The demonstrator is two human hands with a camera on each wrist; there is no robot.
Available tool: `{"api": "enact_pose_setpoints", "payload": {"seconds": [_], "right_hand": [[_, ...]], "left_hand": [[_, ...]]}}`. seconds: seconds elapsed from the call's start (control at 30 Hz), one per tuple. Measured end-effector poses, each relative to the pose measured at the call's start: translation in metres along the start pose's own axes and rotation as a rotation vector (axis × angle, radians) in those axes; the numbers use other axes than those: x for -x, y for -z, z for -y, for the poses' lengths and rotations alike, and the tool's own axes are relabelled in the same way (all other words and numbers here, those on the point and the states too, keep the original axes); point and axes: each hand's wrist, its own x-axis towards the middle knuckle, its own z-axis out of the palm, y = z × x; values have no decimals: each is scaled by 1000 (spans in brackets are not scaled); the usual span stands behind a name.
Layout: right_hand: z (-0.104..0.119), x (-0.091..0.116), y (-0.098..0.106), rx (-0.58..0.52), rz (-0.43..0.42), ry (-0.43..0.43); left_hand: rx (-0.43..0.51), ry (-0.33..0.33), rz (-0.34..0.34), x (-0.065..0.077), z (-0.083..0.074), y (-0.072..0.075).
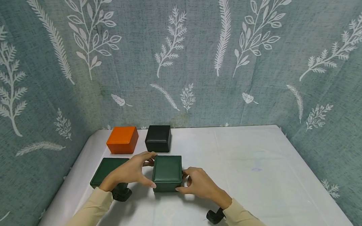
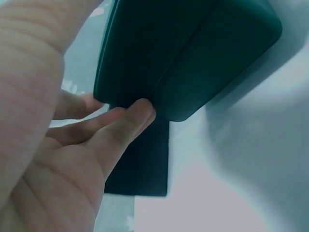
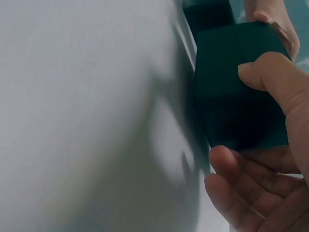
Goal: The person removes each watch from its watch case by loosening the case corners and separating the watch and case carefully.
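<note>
A square green box (image 1: 167,171) with a padded lid sits between the two hands at the middle of the white table. My left hand (image 1: 132,170) holds its left side, thumb at the near left corner and fingertips at the far left corner. On the opposite side my right hand (image 1: 199,183) grips it, its thumb (image 3: 270,72) pressed on a face and the other fingers around the right side. Whether the box touches the table I cannot tell. A second green box (image 1: 109,168) lies left, partly hidden beneath the left forearm and hand.
An orange box (image 1: 122,139) and a black box (image 1: 158,138) stand side by side at the back left of the white table (image 1: 256,177). Patterned grey-green cloth (image 1: 178,59) hangs behind and at both sides.
</note>
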Motion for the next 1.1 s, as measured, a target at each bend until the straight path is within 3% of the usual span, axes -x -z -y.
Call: {"api": "enact_pose_setpoints", "payload": {"seconds": [0.5,1.1], "right_hand": [[-20,30,37,35,-39,-49],[-49,82,79,43,-64,-71]], "left_hand": [[49,-41,-10,-40,-9,-38],[6,-54,11,-88,-35,-82]]}}
